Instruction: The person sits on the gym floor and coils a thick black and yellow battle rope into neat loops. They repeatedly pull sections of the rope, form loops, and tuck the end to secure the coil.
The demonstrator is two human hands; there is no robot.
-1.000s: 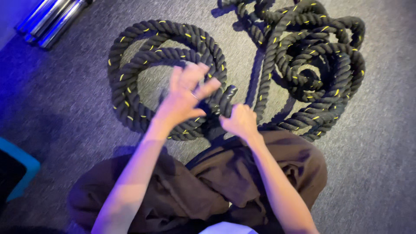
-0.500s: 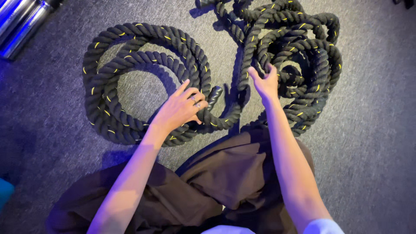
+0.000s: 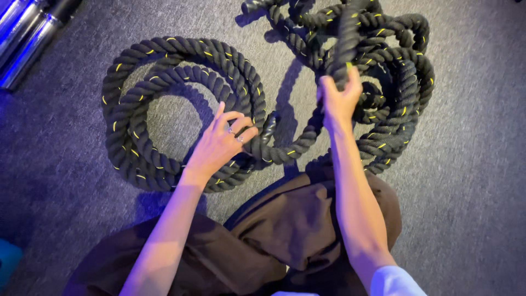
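Note:
A thick black rope with yellow flecks lies on grey carpet. On the left it is wound into a flat coil (image 3: pixel 164 104); on the right it sits in a loose tangled heap (image 3: pixel 383 66). My left hand (image 3: pixel 222 143) rests on the coil's near right edge, fingers spread and pressing the strands down. Over the heap, my right hand (image 3: pixel 339 96) is closed around a strand and holds it raised off the floor. A stretch of rope (image 3: pixel 285 151) runs between both hands along the floor.
Shiny metal bars (image 3: pixel 27 33) lie at the top left corner. My brown trousers (image 3: pixel 274 241) fill the bottom centre. A teal object (image 3: pixel 6 263) shows at the bottom left edge. Grey carpet (image 3: pixel 476 181) surrounds the rope.
My right hand has moved away from my body to the heap and gripped a strand, lifting it. My left hand has lowered onto the coil and stayed there.

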